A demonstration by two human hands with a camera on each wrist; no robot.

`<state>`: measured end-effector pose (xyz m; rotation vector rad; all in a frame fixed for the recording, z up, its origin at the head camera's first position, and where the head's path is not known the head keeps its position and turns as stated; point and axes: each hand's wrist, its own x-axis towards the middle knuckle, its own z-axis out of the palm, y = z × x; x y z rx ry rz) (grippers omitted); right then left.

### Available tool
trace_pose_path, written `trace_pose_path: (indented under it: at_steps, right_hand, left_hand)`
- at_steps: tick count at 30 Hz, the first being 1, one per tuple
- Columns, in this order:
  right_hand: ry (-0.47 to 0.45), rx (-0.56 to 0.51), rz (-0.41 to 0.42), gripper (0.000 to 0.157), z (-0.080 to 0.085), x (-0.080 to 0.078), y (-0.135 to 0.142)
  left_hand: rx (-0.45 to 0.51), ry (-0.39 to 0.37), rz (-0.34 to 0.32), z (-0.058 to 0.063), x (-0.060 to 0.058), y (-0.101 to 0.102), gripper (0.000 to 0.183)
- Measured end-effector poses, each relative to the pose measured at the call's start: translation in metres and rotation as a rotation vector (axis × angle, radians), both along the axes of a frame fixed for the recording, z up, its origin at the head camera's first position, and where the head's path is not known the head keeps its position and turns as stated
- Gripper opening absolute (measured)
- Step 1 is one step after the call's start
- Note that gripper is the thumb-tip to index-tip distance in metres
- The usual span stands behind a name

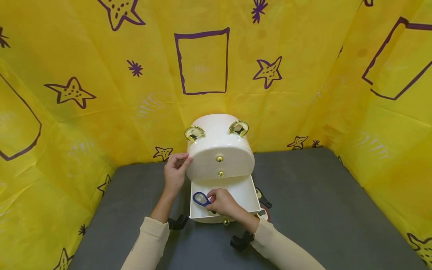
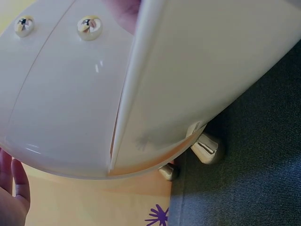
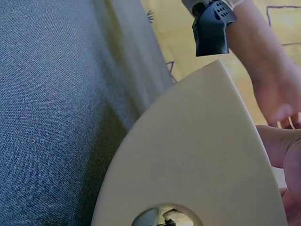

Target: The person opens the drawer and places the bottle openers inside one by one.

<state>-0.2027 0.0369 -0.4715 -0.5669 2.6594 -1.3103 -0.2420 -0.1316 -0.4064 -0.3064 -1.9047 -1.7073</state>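
A white rounded drawer box (image 1: 219, 163) with gold round ears and gold ball knobs stands on the grey table, its bottom drawer (image 1: 236, 191) pulled out. My right hand (image 1: 222, 202) is over that drawer and pinches a small blue-rimmed magnifying glass (image 1: 201, 199), its handle mostly covered by the fingers. A small dark item under the fingers is largely hidden. At the box's upper left edge is my left hand (image 1: 176, 172), fingertips against its side and holding nothing. In the left wrist view the left hand (image 2: 14, 193) shows beside the curved front.
Right of the drawer lie a black-handled magnifying glass (image 1: 264, 198) and a red-rimmed round item (image 1: 264, 214), partly hidden by the drawer. Gold feet (image 2: 208, 148) carry the box. Yellow patterned cloth (image 1: 202, 63) hangs behind and on both sides of the grey table (image 1: 303, 210).
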Motion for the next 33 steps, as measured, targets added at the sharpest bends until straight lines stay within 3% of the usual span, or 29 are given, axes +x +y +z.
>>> trace_pose_path:
  at_steps: [9,15,24,29,33]
  right_hand:
    - [-0.003,0.051,0.026,0.032,-0.002,-0.003,0.0]
    - [-0.006,0.047,0.032,0.04,0.009,-0.003,0.01]
    - [0.024,-0.031,-0.02,0.032,0.04,-0.005,0.056]
    - [0.052,-0.056,-0.09,0.027,0.051,-0.003,0.084]
    - [0.059,-0.06,-0.156,0.027,0.055,-0.003,0.106]
  left_hand:
    - [0.02,0.004,-0.002,-0.001,-0.002,-0.001,0.019]
    - [0.011,-0.009,-0.008,-0.001,-0.001,-0.001,0.019]
    - [0.01,-0.026,-0.018,-0.001,-0.001,0.001,0.02]
    - [0.014,-0.038,-0.014,-0.001,-0.001,0.0,0.02]
    - [0.017,-0.036,0.001,-0.013,-0.01,-0.004,0.02]
